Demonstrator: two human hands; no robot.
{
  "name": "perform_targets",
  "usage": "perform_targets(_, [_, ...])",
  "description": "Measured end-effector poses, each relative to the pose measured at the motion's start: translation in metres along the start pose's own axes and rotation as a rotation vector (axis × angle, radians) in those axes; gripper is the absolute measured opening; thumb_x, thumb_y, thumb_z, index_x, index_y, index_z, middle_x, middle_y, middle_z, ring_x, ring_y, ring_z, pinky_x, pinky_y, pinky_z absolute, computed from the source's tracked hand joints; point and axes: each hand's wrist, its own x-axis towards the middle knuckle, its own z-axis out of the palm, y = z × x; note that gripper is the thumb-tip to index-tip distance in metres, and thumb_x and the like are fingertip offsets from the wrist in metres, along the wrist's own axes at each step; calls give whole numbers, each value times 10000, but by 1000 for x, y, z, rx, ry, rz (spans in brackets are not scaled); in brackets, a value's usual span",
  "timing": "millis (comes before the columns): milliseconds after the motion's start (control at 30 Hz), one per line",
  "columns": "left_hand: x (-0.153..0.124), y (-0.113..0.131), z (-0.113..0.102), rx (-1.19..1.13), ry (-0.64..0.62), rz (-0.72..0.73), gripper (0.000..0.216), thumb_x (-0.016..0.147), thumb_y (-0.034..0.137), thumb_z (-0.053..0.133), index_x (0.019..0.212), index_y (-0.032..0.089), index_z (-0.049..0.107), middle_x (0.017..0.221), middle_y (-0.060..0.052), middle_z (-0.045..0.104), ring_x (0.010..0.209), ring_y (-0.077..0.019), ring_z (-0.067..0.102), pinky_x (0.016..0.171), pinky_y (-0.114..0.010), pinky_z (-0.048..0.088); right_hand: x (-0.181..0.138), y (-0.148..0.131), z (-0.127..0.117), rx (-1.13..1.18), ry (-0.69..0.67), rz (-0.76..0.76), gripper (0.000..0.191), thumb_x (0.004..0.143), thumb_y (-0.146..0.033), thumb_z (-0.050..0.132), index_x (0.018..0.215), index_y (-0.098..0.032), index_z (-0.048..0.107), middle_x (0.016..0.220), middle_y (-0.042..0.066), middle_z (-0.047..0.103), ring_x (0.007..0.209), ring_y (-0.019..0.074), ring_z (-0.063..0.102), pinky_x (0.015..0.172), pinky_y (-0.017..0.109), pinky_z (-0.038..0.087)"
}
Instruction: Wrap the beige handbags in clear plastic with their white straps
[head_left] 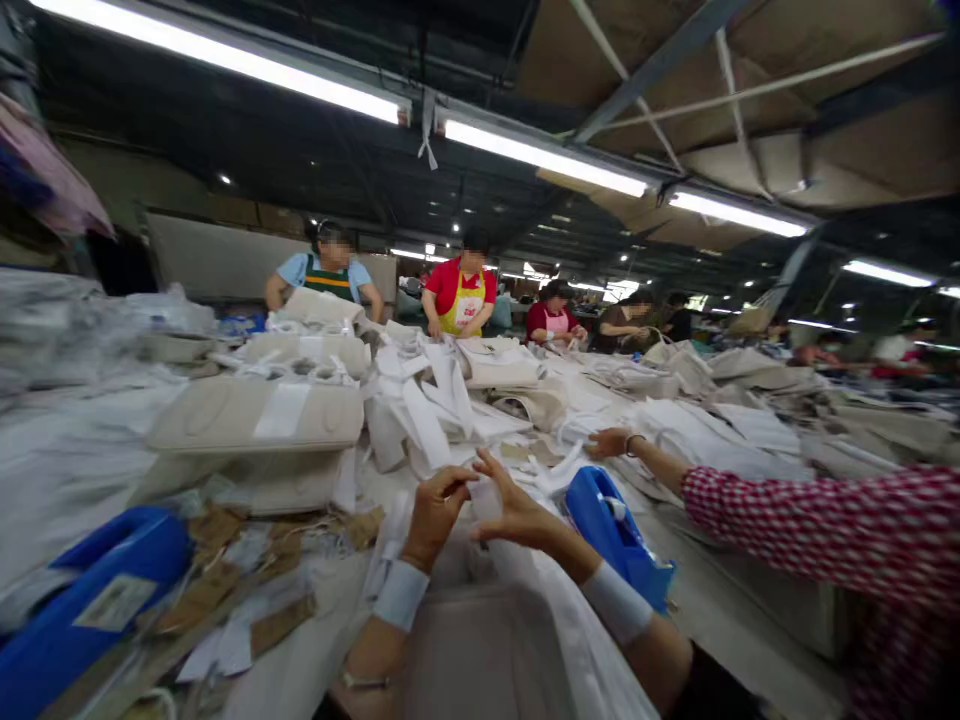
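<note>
My left hand (437, 515) is closed, its fingers curled in a pinch above a beige bag (480, 650); what it holds, if anything, cannot be made out. Facing it, my right hand (521, 510) has its thumb and fingers apart in a C shape. White wrapping material (484, 500) shows between and behind the two hands. The bag stands close to my body, with a loose white sheet (551, 610) along its right side. Both my wrists carry pale bands.
Blue tape dispensers stand left (97, 610) and right (619, 530). Wrapped beige bags (262, 415) are stacked at left, near brown paper tags (281, 625). From the right, a co-worker's checkered sleeve (802, 520) reaches over the table. Several people work across it.
</note>
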Motion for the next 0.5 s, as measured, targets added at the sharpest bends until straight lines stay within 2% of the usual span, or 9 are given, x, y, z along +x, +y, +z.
perform_targets(67, [2, -6, -4, -19, 45, -15, 106, 695, 155, 696, 785, 180, 745, 789, -3, 725, 772, -150, 642, 737, -233, 505, 6, 0, 2, 73, -15, 22, 1097, 399, -371, 906, 1371, -173, 435, 1337, 135, 521, 1247, 344, 448, 1082, 500, 299])
perform_targets(133, [3, -11, -8, -41, 78, -31, 110, 725, 221, 693, 819, 178, 728, 766, 0, 715, 725, -142, 637, 707, -242, 516, 10, -2, 3, 138, -24, 35, 901, 462, -393, 873, 1265, -173, 530, 1220, 105, 597, 1145, 325, 522, 1009, 478, 383])
perform_targets(200, [4, -15, -10, -74, 100, -51, 180, 754, 317, 675, 859, 173, 698, 752, -3, 702, 683, -141, 637, 672, -262, 531, 10, -5, 5, 192, -28, 32, 739, 522, -388, 840, 1182, -183, 577, 1140, 71, 634, 1069, 284, 562, 943, 417, 437])
perform_targets(300, [6, -17, -13, -79, 103, -66, 285, 774, 403, 620, 926, 165, 657, 805, -33, 700, 701, -157, 655, 657, -289, 547, 5, -8, 9, 274, -6, 58, 619, 614, -362, 789, 1172, -205, 571, 1049, 34, 661, 896, 216, 605, 792, 340, 495])
perform_targets(400, [6, -18, -16, 57, 82, -75, 332, 802, 327, 525, 1071, 157, 619, 968, -77, 696, 762, -165, 674, 666, -287, 547, -6, -13, 8, 332, 28, 86, 462, 686, -364, 731, 1087, -176, 601, 926, 25, 671, 734, 175, 594, 685, 304, 494])
perform_targets(500, [4, -22, -16, 355, 37, -107, 305, 794, 191, 422, 1005, 137, 636, 929, -88, 687, 731, -162, 662, 659, -288, 531, -28, -27, -8, 350, 155, 112, 463, 714, -353, 705, 1128, -182, 585, 940, 33, 673, 809, 182, 611, 738, 286, 489])
